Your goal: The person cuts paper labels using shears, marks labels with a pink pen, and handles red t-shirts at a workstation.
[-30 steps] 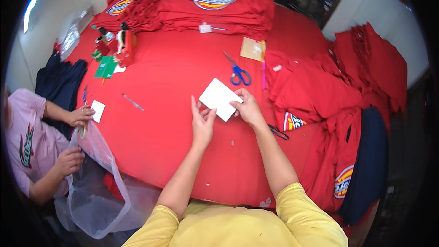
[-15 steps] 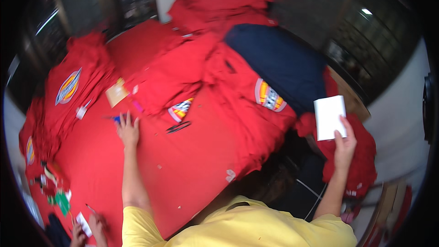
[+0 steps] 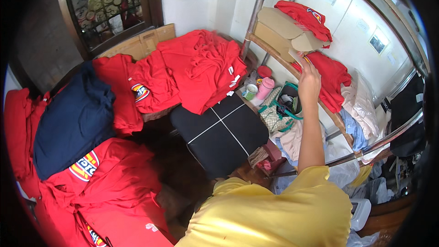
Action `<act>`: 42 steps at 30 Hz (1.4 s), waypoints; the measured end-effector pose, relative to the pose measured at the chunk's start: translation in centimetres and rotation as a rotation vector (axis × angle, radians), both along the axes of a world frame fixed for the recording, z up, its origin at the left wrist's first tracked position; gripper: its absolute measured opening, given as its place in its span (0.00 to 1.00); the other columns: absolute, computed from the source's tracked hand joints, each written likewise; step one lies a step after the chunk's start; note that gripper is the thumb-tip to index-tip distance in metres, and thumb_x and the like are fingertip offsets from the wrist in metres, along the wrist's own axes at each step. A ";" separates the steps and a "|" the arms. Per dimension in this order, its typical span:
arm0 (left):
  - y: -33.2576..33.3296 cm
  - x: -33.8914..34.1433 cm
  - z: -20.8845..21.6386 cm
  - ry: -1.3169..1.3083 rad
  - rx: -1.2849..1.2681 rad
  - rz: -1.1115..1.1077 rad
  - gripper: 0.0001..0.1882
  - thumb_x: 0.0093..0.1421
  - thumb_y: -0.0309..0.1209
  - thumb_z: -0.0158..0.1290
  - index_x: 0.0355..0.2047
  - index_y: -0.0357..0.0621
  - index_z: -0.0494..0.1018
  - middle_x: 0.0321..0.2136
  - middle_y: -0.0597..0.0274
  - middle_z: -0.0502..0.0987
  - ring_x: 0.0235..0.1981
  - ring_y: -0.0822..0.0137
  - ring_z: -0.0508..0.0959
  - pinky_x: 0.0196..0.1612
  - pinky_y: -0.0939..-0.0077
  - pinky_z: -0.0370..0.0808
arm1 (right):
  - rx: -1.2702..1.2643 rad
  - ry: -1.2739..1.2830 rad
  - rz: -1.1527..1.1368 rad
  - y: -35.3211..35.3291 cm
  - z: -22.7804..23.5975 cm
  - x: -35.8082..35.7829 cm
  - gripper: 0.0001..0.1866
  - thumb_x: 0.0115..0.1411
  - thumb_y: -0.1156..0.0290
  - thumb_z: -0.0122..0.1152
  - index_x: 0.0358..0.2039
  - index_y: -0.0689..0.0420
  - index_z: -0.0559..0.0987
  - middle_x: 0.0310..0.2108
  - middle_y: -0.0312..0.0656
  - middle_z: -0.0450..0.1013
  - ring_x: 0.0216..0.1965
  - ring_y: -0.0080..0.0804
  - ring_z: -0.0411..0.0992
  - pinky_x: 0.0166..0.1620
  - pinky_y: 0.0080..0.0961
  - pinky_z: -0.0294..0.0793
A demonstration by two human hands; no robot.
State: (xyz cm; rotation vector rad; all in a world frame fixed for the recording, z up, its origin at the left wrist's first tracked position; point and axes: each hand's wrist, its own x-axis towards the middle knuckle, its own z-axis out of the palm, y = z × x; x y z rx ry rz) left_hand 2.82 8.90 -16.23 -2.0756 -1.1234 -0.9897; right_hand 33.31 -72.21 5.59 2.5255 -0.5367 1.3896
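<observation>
Right arm stretched up, right hand [image 3: 309, 81] in a closed grip.

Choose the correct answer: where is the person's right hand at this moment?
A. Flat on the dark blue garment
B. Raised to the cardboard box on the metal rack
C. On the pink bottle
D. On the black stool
B: the right hand is lifted up to the cardboard box on the metal rack, with a white card edge at the fingers; it is well away from the other three things.
</observation>
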 end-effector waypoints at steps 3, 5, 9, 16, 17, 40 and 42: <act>-0.1 -0.8 -0.9 0.048 0.082 -0.033 0.15 0.60 0.44 0.47 0.30 0.47 0.75 0.28 0.57 0.74 0.29 0.54 0.74 0.29 0.58 0.71 | 0.018 0.171 -0.119 -3.7 1.3 -0.7 0.15 0.52 0.80 0.49 0.40 0.58 0.79 0.34 0.49 0.75 0.38 0.47 0.73 0.43 0.39 0.72; -0.2 -1.1 -1.1 0.094 0.141 -0.033 0.16 0.61 0.45 0.46 0.29 0.49 0.75 0.26 0.58 0.74 0.27 0.55 0.74 0.27 0.59 0.70 | 0.027 0.260 -0.149 -6.5 1.1 -0.5 0.16 0.52 0.80 0.47 0.41 0.59 0.79 0.35 0.50 0.75 0.39 0.48 0.73 0.44 0.40 0.72; 0.5 0.4 -2.4 0.182 0.248 -0.004 0.17 0.63 0.47 0.44 0.28 0.51 0.75 0.23 0.62 0.73 0.23 0.57 0.73 0.23 0.61 0.68 | 0.043 0.457 -0.008 -13.6 -1.1 0.6 0.19 0.54 0.81 0.43 0.45 0.62 0.77 0.41 0.54 0.74 0.44 0.51 0.72 0.48 0.40 0.71; 4.2 -2.2 -4.8 -0.009 -0.418 0.339 0.20 0.62 0.45 0.47 0.50 0.50 0.73 0.49 0.50 0.73 0.48 0.52 0.74 0.47 0.57 0.73 | 0.535 0.633 0.166 -19.4 -4.6 6.6 0.22 0.60 0.70 0.43 0.54 0.62 0.70 0.56 0.55 0.65 0.61 0.44 0.61 0.61 0.33 0.58; 4.4 -3.0 -5.1 -0.002 -0.383 0.297 0.20 0.63 0.45 0.47 0.51 0.51 0.73 0.49 0.50 0.73 0.49 0.51 0.73 0.48 0.57 0.73 | 0.543 0.637 0.146 -20.9 -5.1 7.7 0.23 0.60 0.70 0.43 0.55 0.62 0.69 0.56 0.55 0.65 0.60 0.45 0.61 0.61 0.33 0.59; 1.0 -0.5 -3.5 -0.084 -0.490 0.316 0.32 0.59 0.57 0.48 0.55 0.48 0.67 0.54 0.49 0.69 0.53 0.49 0.70 0.52 0.54 0.68 | 2.492 -0.158 0.320 22.1 -27.0 26.5 0.52 0.43 0.37 0.67 0.63 0.47 0.56 0.64 0.44 0.53 0.64 0.51 0.48 0.61 0.61 0.50; 1.0 -0.6 -3.6 -0.090 -0.468 0.293 0.32 0.59 0.56 0.48 0.55 0.48 0.67 0.53 0.50 0.70 0.53 0.49 0.69 0.52 0.54 0.68 | 2.512 -0.299 0.357 22.2 -26.8 26.6 0.49 0.44 0.36 0.64 0.62 0.47 0.60 0.63 0.42 0.57 0.63 0.50 0.51 0.59 0.63 0.51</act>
